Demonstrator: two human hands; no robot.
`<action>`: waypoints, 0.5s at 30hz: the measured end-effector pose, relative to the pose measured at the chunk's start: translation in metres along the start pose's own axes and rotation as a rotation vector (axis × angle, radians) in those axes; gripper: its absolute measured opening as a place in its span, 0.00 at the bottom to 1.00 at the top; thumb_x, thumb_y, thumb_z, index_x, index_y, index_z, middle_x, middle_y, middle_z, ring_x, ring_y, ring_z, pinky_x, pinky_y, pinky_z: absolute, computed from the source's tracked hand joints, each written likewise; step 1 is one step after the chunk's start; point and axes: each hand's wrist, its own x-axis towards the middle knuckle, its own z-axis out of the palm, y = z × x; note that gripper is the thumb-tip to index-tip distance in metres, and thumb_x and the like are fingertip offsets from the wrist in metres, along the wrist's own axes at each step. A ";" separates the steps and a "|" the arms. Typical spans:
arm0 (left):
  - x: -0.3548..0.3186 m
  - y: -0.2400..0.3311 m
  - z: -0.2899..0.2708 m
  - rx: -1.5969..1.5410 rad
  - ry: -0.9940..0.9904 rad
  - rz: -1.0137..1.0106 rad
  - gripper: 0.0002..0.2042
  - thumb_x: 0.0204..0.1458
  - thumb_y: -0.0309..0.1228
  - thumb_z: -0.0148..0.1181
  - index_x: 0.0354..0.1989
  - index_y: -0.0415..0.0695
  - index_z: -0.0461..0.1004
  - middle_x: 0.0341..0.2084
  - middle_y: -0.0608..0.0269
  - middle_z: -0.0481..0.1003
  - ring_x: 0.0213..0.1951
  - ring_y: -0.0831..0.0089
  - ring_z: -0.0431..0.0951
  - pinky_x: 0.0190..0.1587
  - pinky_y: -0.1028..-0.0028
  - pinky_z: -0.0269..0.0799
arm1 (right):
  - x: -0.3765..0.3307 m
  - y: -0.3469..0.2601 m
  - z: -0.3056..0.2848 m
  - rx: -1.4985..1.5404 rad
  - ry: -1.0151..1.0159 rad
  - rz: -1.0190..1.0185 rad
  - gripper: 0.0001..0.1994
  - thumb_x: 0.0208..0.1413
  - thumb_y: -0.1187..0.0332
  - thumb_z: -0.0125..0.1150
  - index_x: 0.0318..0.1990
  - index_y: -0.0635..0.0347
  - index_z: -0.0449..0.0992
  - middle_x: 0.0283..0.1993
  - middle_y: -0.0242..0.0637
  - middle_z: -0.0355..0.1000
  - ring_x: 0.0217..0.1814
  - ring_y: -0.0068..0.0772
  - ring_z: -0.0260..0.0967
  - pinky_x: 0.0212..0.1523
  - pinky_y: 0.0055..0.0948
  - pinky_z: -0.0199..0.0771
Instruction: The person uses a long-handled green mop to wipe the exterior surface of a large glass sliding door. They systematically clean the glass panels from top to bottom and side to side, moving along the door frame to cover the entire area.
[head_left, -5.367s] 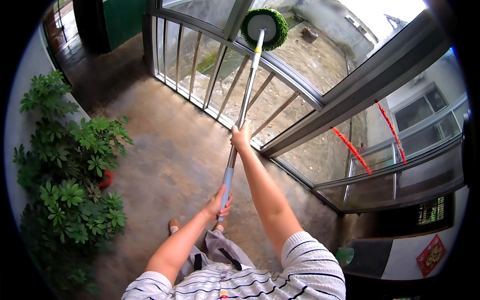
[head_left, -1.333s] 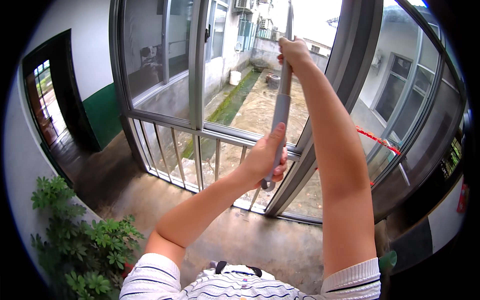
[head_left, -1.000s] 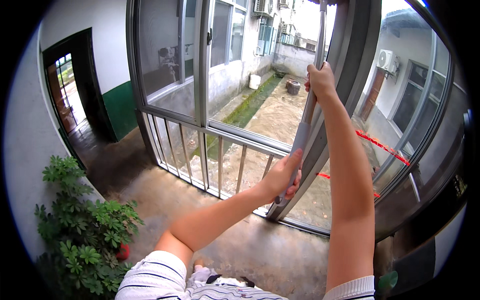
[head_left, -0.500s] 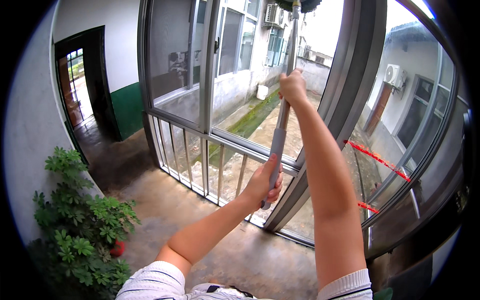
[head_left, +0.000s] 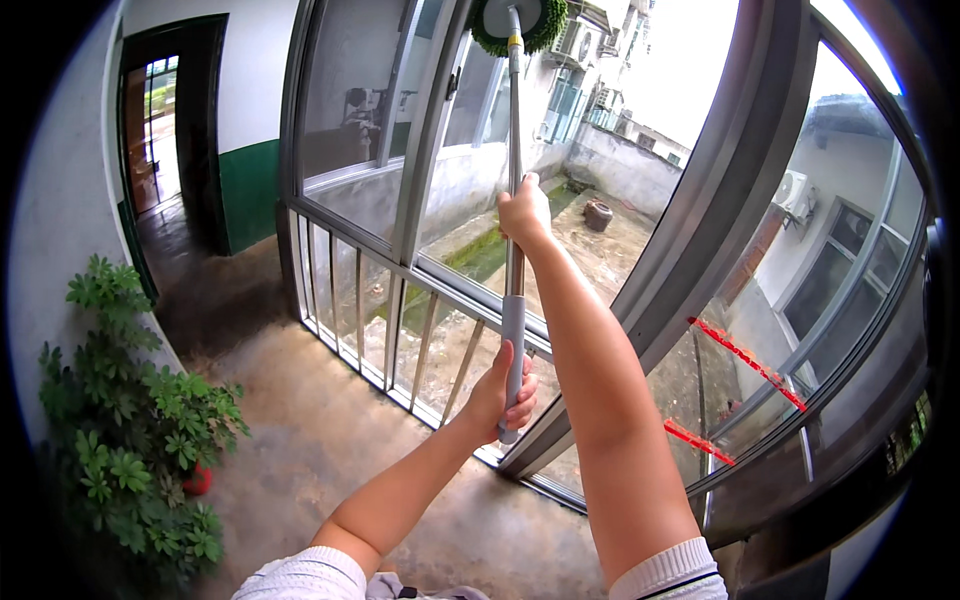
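Observation:
Both my hands hold a long-handled mop (head_left: pixel 515 115) with a metal pole and a grey grip. Its round head (head_left: pixel 548 28) has green shaggy fringe and is up at the top of the window, partly cut off by the picture's edge. My left hand (head_left: pixel 500 392) is wrapped round the grey grip near its lower end. Higher up, my right hand (head_left: pixel 526 212) is closed round the metal pole. The head lies over the window pane (head_left: pixel 620 190); whether it touches the glass I cannot tell.
A metal-framed window wall (head_left: pixel 400 258) with lower bars stands ahead. At the left, a leafy green plant (head_left: pixel 130 420) grows beside a small red object (head_left: pixel 199 480). Beyond is a dark doorway (head_left: pixel 200 130). Red strips (head_left: pixel 745 355) cross the right-hand glass.
The mop head has shifted left and a bit down, so more of it shows. Both hands have moved left and slightly lower with the pole, their grips kept. The view has shifted too.

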 end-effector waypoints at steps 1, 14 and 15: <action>0.002 -0.001 -0.001 -0.004 -0.033 0.014 0.25 0.50 0.64 0.43 0.28 0.53 0.58 0.12 0.71 0.57 0.08 0.82 0.55 0.08 0.81 0.48 | -0.006 -0.009 -0.006 0.074 -0.034 0.008 0.20 0.52 0.69 0.54 0.50 0.69 0.60 0.31 0.50 0.74 0.25 0.41 0.75 0.27 0.33 0.77; 0.051 -0.107 0.148 0.088 -0.043 -0.007 0.24 0.52 0.64 0.41 0.28 0.54 0.58 0.13 0.72 0.56 0.08 0.83 0.52 0.08 0.81 0.44 | -0.022 0.053 -0.197 0.214 -0.003 -0.085 0.17 0.55 0.68 0.54 0.45 0.74 0.62 0.31 0.51 0.72 0.23 0.34 0.74 0.20 0.29 0.77; 0.055 -0.111 0.157 0.113 -0.040 -0.012 0.25 0.51 0.64 0.42 0.28 0.54 0.58 0.13 0.72 0.56 0.08 0.83 0.52 0.09 0.81 0.44 | -0.022 0.055 -0.212 0.225 0.019 -0.090 0.17 0.55 0.69 0.54 0.45 0.74 0.61 0.31 0.51 0.72 0.23 0.34 0.74 0.20 0.30 0.77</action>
